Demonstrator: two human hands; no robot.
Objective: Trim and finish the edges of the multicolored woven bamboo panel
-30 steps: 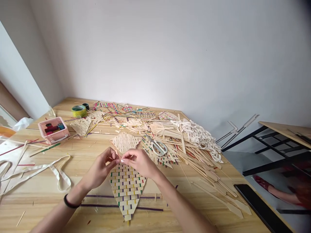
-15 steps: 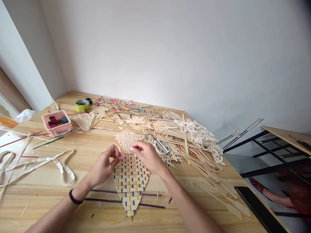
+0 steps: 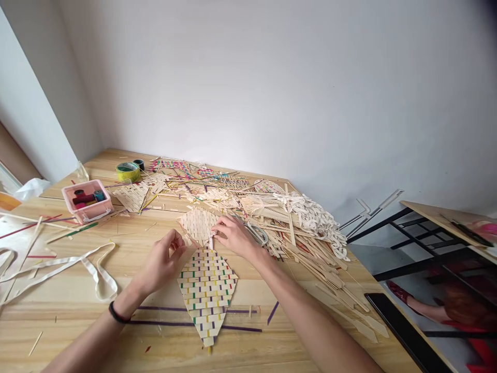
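Note:
A leaf-shaped woven mat (image 3: 206,290) of pale strips with coloured flecks lies flat on the wooden table (image 3: 77,316) in front of me. My left hand (image 3: 163,259) is curled at the mat's upper left corner, fingers pinched together near its edge. My right hand (image 3: 235,235) reaches just beyond the mat's top and pinches a short pale strip end (image 3: 212,242). A smaller plain woven piece (image 3: 199,225) lies right behind the mat, between my hands. Grey-handled scissors (image 3: 258,233) lie beside my right hand, partly hidden by it.
A big heap of pale strips and white cord (image 3: 314,217) covers the table's far right. A pink box of thread spools (image 3: 87,199), tape rolls (image 3: 127,171), white ribbon (image 3: 77,264) and purple strips (image 3: 202,325) lie around. A black phone (image 3: 404,326) sits at the right edge.
My right hand moved away from my left, up and to the right toward the scissors, still pinching the strip end. My left hand stayed at the mat's top edge.

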